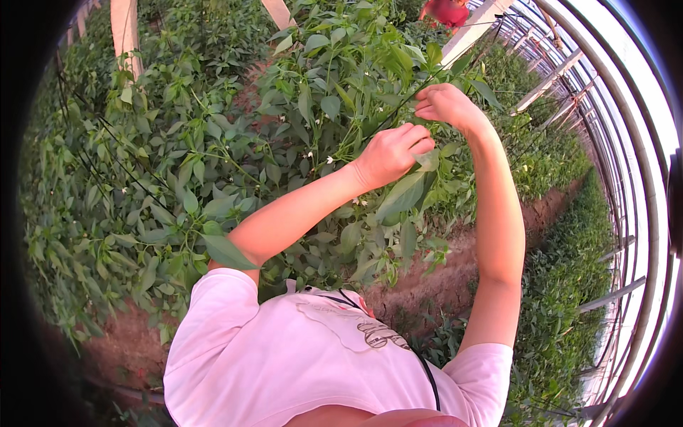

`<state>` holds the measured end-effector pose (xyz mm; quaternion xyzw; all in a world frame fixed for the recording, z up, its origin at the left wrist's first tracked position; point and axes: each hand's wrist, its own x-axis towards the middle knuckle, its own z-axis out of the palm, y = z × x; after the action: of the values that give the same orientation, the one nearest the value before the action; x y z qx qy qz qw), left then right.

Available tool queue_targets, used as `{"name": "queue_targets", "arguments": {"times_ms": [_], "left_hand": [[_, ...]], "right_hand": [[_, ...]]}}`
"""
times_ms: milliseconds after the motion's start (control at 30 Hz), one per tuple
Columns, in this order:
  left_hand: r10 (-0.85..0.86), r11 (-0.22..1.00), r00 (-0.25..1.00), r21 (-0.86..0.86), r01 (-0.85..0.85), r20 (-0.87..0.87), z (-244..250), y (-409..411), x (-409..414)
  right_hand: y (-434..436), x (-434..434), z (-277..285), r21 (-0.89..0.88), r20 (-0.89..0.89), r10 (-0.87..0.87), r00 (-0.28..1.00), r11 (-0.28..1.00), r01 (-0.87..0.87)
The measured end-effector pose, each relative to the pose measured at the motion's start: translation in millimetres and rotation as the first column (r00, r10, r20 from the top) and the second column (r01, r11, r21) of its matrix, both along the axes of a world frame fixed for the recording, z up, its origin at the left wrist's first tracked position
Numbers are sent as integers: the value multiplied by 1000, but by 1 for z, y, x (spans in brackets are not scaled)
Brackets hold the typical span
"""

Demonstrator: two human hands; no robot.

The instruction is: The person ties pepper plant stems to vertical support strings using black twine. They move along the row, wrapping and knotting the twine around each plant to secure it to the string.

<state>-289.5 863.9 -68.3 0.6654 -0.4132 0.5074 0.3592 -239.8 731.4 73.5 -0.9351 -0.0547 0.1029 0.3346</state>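
My left hand (395, 153) is among pepper plants, its fingers curled; large green leaves (404, 196) hang just below it. Whether it grips a leaf or stem cannot be told. Up and to the right, my right hand (447, 107) is bent inward, with fingertips close together near a dark cord (397, 110) that slants through the foliage. What lies between those fingertips is hidden. The two hands are close together but apart. Small white flowers (329, 159) show on the plants left of my left hand.
Dense pepper plants (122, 213) fill the left side. Pale posts (124, 32) (472, 33) rise among them, with dark cords strung between. Bare soil (437, 272) runs beside the row. Curved greenhouse ribs (640, 160) stand at right. A person in red (447, 12) is at the top.
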Motion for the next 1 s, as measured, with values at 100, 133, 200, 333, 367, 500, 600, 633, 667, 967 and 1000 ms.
{"name": "queue_targets", "arguments": {"times_ms": [100, 133, 200, 333, 367, 500, 600, 633, 667, 967, 1000], "left_hand": [[-41, 992, 993, -126, 27, -109, 5, 5, 1], [-66, 979, 986, -201, 35, -150, 8, 3, 2], [-343, 824, 923, -528, 207, -173, 17, -6, 8], [-661, 633, 649, -744, 214, -376, 27, 2, 42], [-540, 738, 706, -661, 135, -458, 35, 2, 47], [-434, 762, 730, -647, -15, -528, 46, 5, 73], [-391, 804, 687, -590, -69, -613, 50, 6, 93], [-381, 825, 660, -561, -75, -648, 51, 7, 99], [-355, 849, 678, -526, -55, -644, 52, 11, 106], [-596, 802, 415, -484, 349, -688, 62, 14, 73], [-602, 795, 395, -479, 371, -694, 61, 15, 70]], "right_hand": [[19, -5, 1, 358, -2, 46, 999, 933, -42], [16, 3, -2, 429, 50, 48, 998, 901, -65], [18, -4, -1, 596, 170, 36, 985, 792, -132], [20, -10, 6, 673, 198, 21, 980, 724, -151], [18, -11, 8, 642, 189, 12, 982, 755, -133], [-5, 11, 6, 498, 334, -7, 943, 850, -170], [-10, 13, 0, 510, 397, 9, 918, 829, -229], [-8, 11, -1, 531, 410, 9, 912, 810, -247], [-14, 24, -8, 534, 439, 7, 899, 802, -267], [2, -1, -14, 437, 616, -392, 683, 892, 118], [6, -3, -18, 472, 617, -475, 627, 861, 188]]}}
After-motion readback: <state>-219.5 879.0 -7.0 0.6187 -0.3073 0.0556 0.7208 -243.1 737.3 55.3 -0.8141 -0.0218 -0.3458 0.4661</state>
